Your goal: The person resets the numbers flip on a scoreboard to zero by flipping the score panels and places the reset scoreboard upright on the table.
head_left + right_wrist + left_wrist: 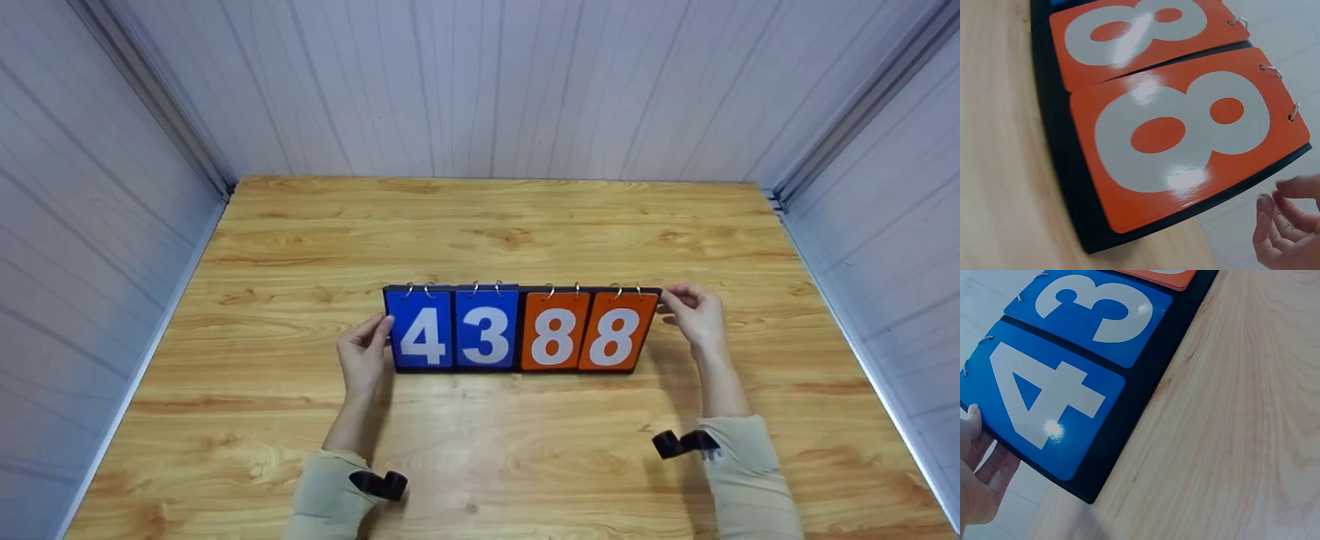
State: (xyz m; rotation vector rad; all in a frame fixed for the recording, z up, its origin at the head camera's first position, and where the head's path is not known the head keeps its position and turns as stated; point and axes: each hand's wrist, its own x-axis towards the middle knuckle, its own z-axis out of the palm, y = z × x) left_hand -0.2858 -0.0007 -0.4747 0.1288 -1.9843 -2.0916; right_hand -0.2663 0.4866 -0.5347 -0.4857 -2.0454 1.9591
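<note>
A flip scoreboard [519, 330] with a black backing stands on the table, leaning back, its number cards hung on metal rings along the top edge. Two blue cards [1044, 399] read 4 and 3; two orange cards [1174, 135] read 8 and 8. At the board's left edge, my left hand [361, 356] pinches it, thumb on the front and fingers behind. My right hand [697, 319] is beside the upper right corner. In the right wrist view a small gap shows between its loosely bent fingers [1264, 225] and the board's edge.
The board stands on a wood-grain table [480, 442]. Pale panelled walls [480, 90] enclose the table at the back and on both sides. A black wrist mount [381, 486] is on the left sleeve, and another black mount [679, 444] is on the right.
</note>
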